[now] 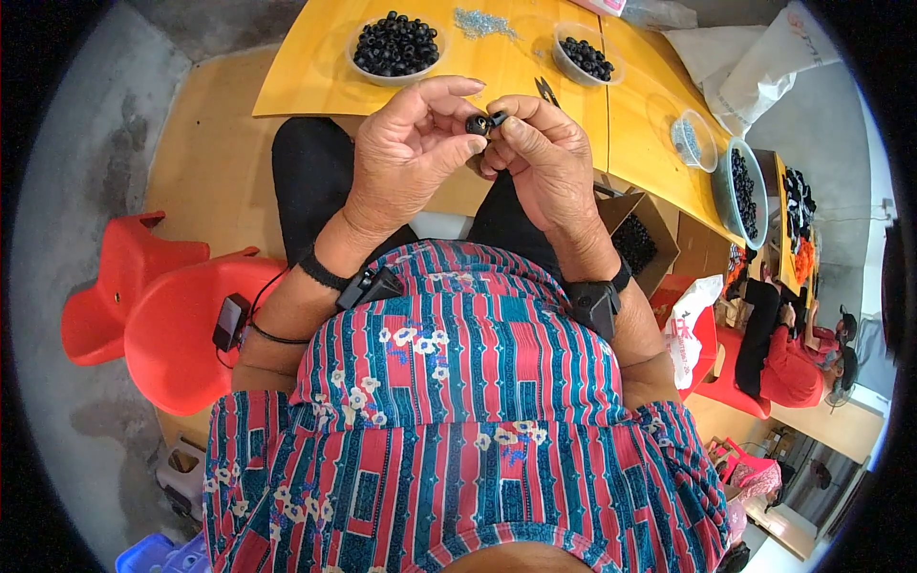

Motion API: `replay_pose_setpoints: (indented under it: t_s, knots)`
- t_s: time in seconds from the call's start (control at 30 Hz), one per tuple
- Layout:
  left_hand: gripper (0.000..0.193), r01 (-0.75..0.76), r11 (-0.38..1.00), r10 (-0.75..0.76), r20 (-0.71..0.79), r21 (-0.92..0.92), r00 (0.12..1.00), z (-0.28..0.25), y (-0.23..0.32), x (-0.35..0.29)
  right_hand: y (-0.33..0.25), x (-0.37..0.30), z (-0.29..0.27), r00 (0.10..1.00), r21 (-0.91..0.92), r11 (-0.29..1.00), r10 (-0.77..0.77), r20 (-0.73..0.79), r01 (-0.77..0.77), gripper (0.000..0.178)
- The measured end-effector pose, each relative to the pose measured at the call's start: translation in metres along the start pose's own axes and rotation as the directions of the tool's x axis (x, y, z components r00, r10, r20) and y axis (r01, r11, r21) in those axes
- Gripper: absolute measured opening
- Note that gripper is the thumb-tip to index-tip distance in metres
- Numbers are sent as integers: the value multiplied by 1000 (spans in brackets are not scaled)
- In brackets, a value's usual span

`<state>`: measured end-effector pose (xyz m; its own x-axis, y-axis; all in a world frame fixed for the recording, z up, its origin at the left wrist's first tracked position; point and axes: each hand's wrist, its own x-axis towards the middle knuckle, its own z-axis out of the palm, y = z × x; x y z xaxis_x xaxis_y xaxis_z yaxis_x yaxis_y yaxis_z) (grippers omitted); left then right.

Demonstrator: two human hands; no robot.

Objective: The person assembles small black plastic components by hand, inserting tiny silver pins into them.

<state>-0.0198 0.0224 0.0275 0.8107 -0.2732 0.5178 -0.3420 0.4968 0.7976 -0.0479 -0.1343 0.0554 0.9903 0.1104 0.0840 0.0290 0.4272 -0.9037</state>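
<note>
Up in front of my lap, my left hand [406, 158] pinches a round black bead-like piece [477, 125] with a hole in it between thumb and fingers. My right hand [546, 162] grips a small black plug-like piece [498, 118], which meets the round one. The tips of both hands nearly touch, and fingers cover part of each piece. Just beyond, on the yellow table [487, 72], stand a clear bowl [392, 80] heaped with round black pieces and another bowl [571, 73] of smaller black pieces. Between the bowls lies a loose pile of tiny silvery springs [484, 24].
Dark snips [546, 92] lie by the table's near edge. Farther right are a clear tub [706, 158] and a pale blue basin [761, 177]. A cardboard box [659, 272] of black pieces stands beside my right arm. Red chairs [196, 329] are at left; other people [793, 368] sit at right.
</note>
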Motion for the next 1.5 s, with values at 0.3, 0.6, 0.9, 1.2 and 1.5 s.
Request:
replay_pose_setpoints:
  t_s: [0.3, 0.6, 0.9, 1.2, 1.5]
  knots:
    - [44, 34, 999, -34, -7, 14, 999, 1, 1, -1, 0, 0, -3, 1000, -33, 999, 21, 10, -21, 15]
    - [44, 20, 1000, -20, -4, 2, 1000, 2, 1, 0, 3, -1, -3, 999, 52, 998, 36, -29, -34, 15]
    - [43, 33, 999, -33, -16, 14, 999, 2, 1, -1, 2, -1, -3, 998, 10, 999, 38, -44, -38, 15]
    - [43, 43, 998, -43, -20, 36, 999, 2, 2, -1, 1, -1, -2, 998, -59, 998, 0, -63, -4, 14]
    - [43, 28, 999, -27, -28, 23, 999, 2, 0, -1, -1, -1, 0, 997, -104, 995, -15, -78, 7, 15]
